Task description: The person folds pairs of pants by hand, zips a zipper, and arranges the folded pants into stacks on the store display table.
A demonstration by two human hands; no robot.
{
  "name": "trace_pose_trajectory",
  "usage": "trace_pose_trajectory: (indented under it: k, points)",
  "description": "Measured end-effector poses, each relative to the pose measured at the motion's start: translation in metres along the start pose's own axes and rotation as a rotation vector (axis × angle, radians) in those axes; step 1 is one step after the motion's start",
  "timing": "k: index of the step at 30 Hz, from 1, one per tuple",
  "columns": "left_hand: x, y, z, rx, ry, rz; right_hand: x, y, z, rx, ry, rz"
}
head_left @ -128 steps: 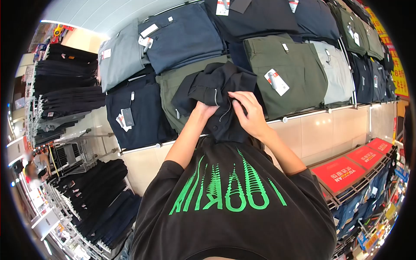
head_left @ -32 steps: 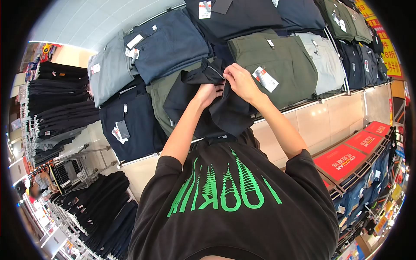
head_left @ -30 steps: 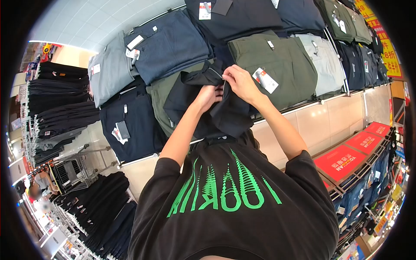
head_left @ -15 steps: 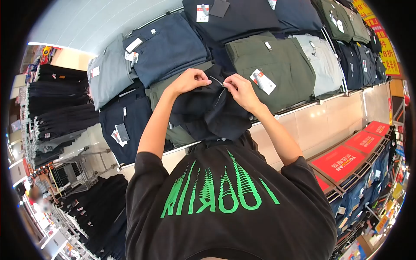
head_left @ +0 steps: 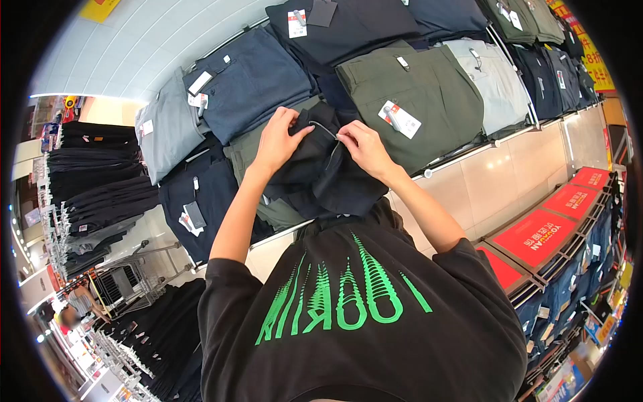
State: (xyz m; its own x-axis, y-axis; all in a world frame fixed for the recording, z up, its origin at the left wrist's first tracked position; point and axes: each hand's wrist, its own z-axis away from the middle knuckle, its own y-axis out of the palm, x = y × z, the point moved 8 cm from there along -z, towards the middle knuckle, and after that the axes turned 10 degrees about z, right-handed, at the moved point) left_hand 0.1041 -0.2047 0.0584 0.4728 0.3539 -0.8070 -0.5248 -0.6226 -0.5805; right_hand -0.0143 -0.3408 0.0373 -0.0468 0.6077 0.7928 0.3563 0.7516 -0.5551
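Observation:
Dark trousers lie bunched over the front of the display, with the zip at the fly spread into a curve. My left hand grips the cloth to the left of the zip, thumb against curled fingers. At the zip's right end, my right hand is closed in a pinch; whether it holds the zip pull or the fabric edge is too small to tell. Beneath the trousers is a folded olive pair. Right of my right hand lies a folded dark green pair with a white tag.
Folded blue trousers and grey trousers are stacked to the left. Black garments hang on a rack at far left, near a shopping cart. Red signs top a jeans rack at right. A person stands lower left.
My left hand has opened its hold slightly and shifted left and down along the cloth, while my right hand still pinches near the zip. The whole view has turned slightly.

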Motion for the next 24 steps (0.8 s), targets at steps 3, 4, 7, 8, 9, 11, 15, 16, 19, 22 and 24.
trace_pose_trajectory:
  k: [3,4,7,8,9,11,15,16,19,22,24]
  points:
    - [-0.033,-0.01,0.028,-0.077,0.218,-0.088,0.0,0.003,-0.004,-0.029,0.018,0.006]
    - [-0.045,-0.005,0.041,0.02,0.217,-0.048,0.001,0.004,-0.005,-0.041,-0.002,0.014]
    - [-0.046,0.023,0.077,0.56,-0.002,0.103,0.003,0.007,-0.004,-0.046,-0.07,0.039]
    - [-0.02,0.027,0.079,0.54,-0.321,0.307,0.006,0.012,0.0,-0.02,-0.104,0.042]
    - [0.004,0.033,0.083,0.503,-0.642,0.509,0.009,0.017,0.004,0.009,-0.14,0.044]
    - [0.009,0.037,0.057,0.464,-0.599,0.503,0.015,0.022,0.011,0.024,-0.154,0.054]
    - [0.052,0.073,0.026,0.427,-0.762,0.465,0.028,0.017,0.021,-0.028,-0.205,0.081]
    - [0.059,0.083,0.025,0.428,-0.851,0.515,0.029,0.015,0.022,-0.039,-0.208,0.095]
    - [0.063,0.105,0.022,0.573,-0.882,0.766,0.026,0.007,0.021,-0.085,-0.174,0.099]
    - [0.069,0.102,0.008,0.478,-0.773,0.678,0.017,0.003,0.016,-0.163,-0.098,0.049]
    - [0.068,0.094,0.0,0.363,-0.661,0.595,-0.004,0.011,0.009,-0.016,0.095,-0.005]
